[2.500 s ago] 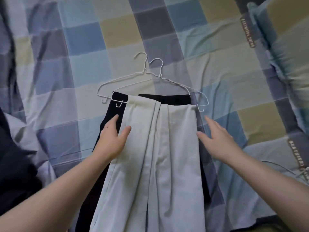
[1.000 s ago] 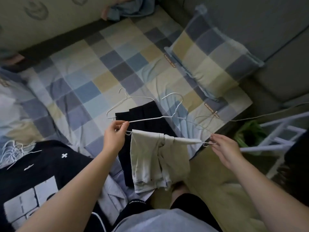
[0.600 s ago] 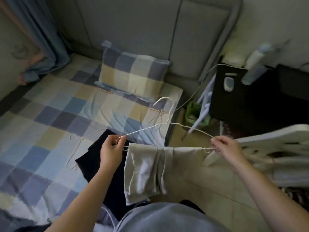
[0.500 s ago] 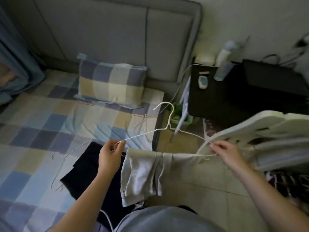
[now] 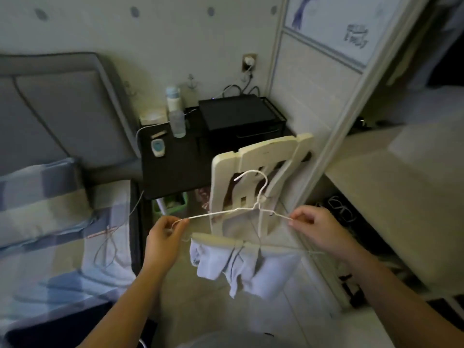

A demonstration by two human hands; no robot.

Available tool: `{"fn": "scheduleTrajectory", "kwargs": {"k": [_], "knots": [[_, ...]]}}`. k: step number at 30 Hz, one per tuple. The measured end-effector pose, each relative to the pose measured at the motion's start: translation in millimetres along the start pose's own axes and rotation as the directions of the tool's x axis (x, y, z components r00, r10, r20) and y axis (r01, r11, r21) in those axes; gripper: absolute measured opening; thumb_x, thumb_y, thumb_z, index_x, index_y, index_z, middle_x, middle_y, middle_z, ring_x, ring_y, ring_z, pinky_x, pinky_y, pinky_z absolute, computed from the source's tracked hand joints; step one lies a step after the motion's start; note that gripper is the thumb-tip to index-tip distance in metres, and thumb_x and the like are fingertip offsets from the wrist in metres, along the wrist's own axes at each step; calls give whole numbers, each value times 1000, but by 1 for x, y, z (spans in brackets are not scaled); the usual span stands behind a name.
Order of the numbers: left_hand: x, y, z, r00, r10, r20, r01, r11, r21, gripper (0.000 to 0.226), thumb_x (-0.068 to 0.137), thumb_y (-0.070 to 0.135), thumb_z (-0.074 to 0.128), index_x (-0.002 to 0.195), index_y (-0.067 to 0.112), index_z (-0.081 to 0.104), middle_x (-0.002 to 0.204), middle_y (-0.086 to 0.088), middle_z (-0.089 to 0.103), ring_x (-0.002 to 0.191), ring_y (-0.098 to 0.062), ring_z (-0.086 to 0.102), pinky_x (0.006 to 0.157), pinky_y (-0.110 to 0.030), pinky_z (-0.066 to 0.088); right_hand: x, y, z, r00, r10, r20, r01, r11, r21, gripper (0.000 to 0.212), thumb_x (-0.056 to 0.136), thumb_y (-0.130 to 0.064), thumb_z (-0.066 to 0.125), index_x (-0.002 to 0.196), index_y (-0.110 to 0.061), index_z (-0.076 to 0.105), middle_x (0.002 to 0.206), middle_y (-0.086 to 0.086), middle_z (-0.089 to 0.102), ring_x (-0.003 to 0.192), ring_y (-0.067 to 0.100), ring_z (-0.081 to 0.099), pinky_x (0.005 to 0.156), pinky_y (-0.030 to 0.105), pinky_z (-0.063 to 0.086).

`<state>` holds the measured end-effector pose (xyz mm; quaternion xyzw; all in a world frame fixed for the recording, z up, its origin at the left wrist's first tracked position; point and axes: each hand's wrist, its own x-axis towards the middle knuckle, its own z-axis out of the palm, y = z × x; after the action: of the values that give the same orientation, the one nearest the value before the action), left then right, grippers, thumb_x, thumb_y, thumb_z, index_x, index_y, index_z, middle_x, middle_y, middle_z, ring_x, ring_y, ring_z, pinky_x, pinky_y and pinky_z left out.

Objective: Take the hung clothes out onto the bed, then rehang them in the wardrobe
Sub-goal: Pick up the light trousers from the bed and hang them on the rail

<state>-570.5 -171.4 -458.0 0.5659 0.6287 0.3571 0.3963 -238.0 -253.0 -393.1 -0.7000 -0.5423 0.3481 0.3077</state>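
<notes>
Chair back (image 5: 263,146) blocks ahead; wardrobe (image 5: 335,136) opening free right; bed (image 5: 50,247) left.

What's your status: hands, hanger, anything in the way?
Left grip and right grip pinch the wire hanger by its ends. Pale trousers draped over its bar. White chair back just ahead; wardrobe to the right.

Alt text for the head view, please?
The left hand and right hand pinch the ends of a white wire hanger with pale trousers draped over its bar. Behind stand a chair and nightstand; bed left, wardrobe right.
</notes>
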Motion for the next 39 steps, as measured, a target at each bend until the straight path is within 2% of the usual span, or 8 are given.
{"fn": "scheduleTrajectory", "kwargs": {"k": [6, 13, 17, 20, 23, 29, 32, 39], "knots": [[3, 77, 122, 971, 116, 208, -114, 993, -20, 15, 92, 35, 65, 91, 21, 63, 83, 0, 67, 76, -14, 65, 64, -20, 48, -10, 7, -88, 999, -41, -25, 43, 995, 90, 3, 90, -11, 66, 91, -12, 69, 63, -7, 66, 59, -3, 58, 58, 9, 41], [20, 167, 226, 900, 275, 339, -270, 961, -61, 17, 94, 36, 63, 91, 19, 61, 80, -6, 66, 70, -23, 64, 66, -38, 55, -22, 24, -190, 986, 78, -147, -19, 931, 364, 17, 95, -4, 56, 110, -8, 64, 76, 15, 67, 65, 23, 58, 61, 26, 50], [41, 215, 276, 836, 327, 440, -313, 944, -106, 15, 96, 40, 59, 103, 28, 62, 92, 2, 69, 81, -15, 67, 74, -35, 57, -24, 33, -249, 985, 154, -84, -66, 767, 638, 33, 89, -23, 52, 118, -7, 59, 86, 22, 68, 83, 35, 64, 76, 40, 54], [58, 260, 316, 770, 405, 494, -370, 913, -172, 29, 97, 39, 57, 120, 23, 61, 109, 3, 66, 98, -12, 64, 86, -32, 53, -21, 34, -290, 989, 123, -84, -22, 679, 734, 66, 71, -42, 73, 125, -8, 56, 96, 29, 66, 91, 40, 66, 85, 49, 53], [73, 313, 351, 671, 474, 570, -395, 879, -266, 44, 96, 43, 58, 135, 23, 54, 122, 1, 61, 112, -17, 60, 97, -36, 48, -18, 24, -329, 981, 102, -165, 63, 636, 769, 86, 60, -45, 81, 132, -8, 53, 109, 35, 63, 106, 46, 63, 94, 55, 48], [97, 432, 391, 402, 620, 673, -498, 765, -408, 63, 93, 55, 55, 149, 30, 38, 144, 5, 49, 130, -11, 48, 110, -34, 39, -11, -26, -399, 927, 84, -367, 246, 604, 758, 59, 76, -42, 60, 125, -10, 64, 121, 38, 58, 118, 51, 55, 106, 64, 33], [106, 493, 392, 252, 678, 690, -554, 686, -472, 61, 95, 56, 49, 150, 33, 36, 143, 11, 47, 119, 3, 49, 102, -24, 39, -4, -53, -435, 881, 96, -463, 323, 593, 738, 61, 86, -43, 41, 135, -9, 55, 129, 38, 53, 125, 50, 50, 111, 67, 25], [128, 615, 375, -13, 738, 675, -634, 516, -576, 63, 92, 59, 41, 147, 31, 41, 146, 15, 44, 131, 0, 39, 107, -20, 28, 15, -118, -516, 789, 52, -613, 451, 630, 633, 62, 89, -48, 41, 142, -16, 45, 135, 30, 53, 128, 47, 49, 110, 67, 25]]}}
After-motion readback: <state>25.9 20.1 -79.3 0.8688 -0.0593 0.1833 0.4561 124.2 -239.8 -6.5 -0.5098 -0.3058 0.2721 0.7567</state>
